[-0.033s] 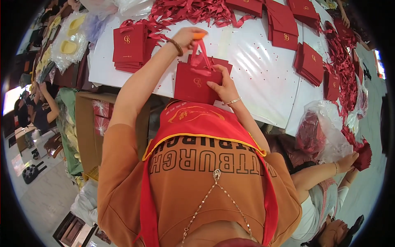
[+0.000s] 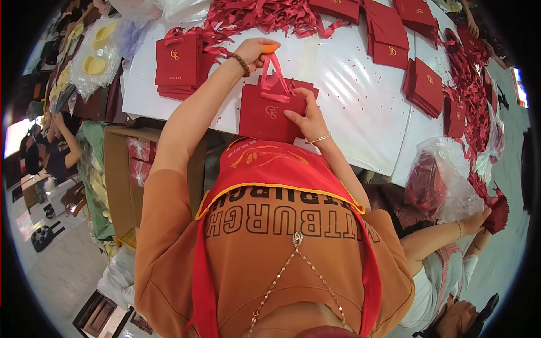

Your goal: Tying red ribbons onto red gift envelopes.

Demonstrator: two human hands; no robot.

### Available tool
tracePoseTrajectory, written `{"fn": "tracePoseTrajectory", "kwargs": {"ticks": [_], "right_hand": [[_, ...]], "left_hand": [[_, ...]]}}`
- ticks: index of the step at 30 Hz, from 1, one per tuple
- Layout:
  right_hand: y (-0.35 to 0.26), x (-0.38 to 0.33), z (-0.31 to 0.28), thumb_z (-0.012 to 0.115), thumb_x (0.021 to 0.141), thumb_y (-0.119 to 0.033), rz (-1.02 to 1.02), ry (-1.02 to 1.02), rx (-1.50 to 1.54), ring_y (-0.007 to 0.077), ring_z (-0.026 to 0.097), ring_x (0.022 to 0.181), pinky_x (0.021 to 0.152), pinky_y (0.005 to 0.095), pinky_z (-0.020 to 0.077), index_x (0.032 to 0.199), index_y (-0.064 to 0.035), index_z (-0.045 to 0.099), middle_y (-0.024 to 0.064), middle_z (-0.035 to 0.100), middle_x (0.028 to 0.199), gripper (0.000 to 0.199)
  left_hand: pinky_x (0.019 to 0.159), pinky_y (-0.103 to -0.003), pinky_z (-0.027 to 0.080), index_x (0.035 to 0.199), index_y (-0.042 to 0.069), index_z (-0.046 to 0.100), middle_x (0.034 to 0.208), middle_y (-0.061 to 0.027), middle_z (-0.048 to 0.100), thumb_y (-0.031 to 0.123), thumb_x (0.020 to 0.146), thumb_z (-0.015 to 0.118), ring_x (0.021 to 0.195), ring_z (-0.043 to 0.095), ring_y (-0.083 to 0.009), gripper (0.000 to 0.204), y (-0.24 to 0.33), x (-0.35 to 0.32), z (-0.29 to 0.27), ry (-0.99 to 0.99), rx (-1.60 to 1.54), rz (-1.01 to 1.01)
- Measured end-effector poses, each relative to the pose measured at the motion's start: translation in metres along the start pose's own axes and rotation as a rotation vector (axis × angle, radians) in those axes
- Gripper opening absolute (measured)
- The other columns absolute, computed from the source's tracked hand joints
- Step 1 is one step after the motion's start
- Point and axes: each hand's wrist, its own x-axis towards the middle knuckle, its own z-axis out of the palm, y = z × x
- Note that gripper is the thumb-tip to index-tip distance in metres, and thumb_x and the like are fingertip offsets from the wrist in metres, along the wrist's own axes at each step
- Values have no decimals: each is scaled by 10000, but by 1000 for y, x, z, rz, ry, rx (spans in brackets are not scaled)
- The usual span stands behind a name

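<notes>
My left hand (image 2: 255, 55) is closed on the top of a pink-red ribbon (image 2: 274, 69), holding it up in a loop above a small red paper gift bag (image 2: 260, 119). Something orange covers one of its fingertips. The ribbon runs down to the bag's upper edge, and a short stretch crosses its front. With thumb and fingers, my right hand (image 2: 306, 116) grips the bag's upper right side. The bag lies at the table's near edge, gold mark facing up, and more red card shows behind it.
Stacked red bags (image 2: 179, 63) lie to the left on the white table (image 2: 349, 124). A heap of red ribbons (image 2: 265, 17) spreads at the back; more bags (image 2: 424, 87) lie right. An open carton (image 2: 121, 186) stands below left. At right, another person's hand (image 2: 478, 219) holds something dark red.
The ribbon across the bag's front sits slightly higher and looks tauter. Both hands have barely moved.
</notes>
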Motion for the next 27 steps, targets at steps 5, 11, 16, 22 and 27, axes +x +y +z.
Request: {"fn": "tracePoseTrajectory", "kwargs": {"ticks": [5, 11, 16, 22, 27], "right_hand": [[7, 6, 3, 616, 743, 32, 103, 89, 442, 163, 523, 964, 829, 272, 448, 1163, -54, 332, 94, 490, 1095, 515], [-13, 12, 3, 660, 727, -34, 91, 202, 594, 156, 522, 923, 776, 264, 457, 1118, -47, 368, 69, 505, 1015, 488], [-15, 28, 11, 651, 747, -66, 156, 350, 567, 92, 516, 758, 662, 211, 438, 893, -41, 489, 27, 534, 849, 219], [-50, 47, 36, 620, 788, -113, 32, 13, 436, 83, 493, 731, 648, 210, 418, 1080, -37, 398, 28, 532, 837, 375], [-55, 53, 58, 583, 817, -188, 43, -239, 393, 122, 547, 774, 710, 245, 431, 1174, -21, 388, 77, 578, 926, 439]], "left_hand": [[609, -232, 464, 1211, 106, 409, 882, -65, 588, 276, 887, 484, 694, 568, -123, 374, 16, -32, 8, 138, -134, 166], [725, -256, 451, 1215, 14, 390, 986, -72, 578, 196, 808, 606, 855, 537, -118, 495, -20, -93, 18, 248, 394, 27], [667, -236, 473, 1035, -10, 501, 939, -78, 589, 88, 792, 611, 800, 565, -130, 284, -63, -101, 23, 226, -102, 237], [760, -246, 439, 1109, -19, 495, 996, -60, 572, 65, 724, 678, 916, 518, -107, 435, -21, -115, -53, 321, 282, 443], [680, -263, 504, 1135, 6, 481, 952, -94, 605, 32, 765, 614, 799, 601, -156, 394, 48, -133, -154, 485, -62, 508]]}}
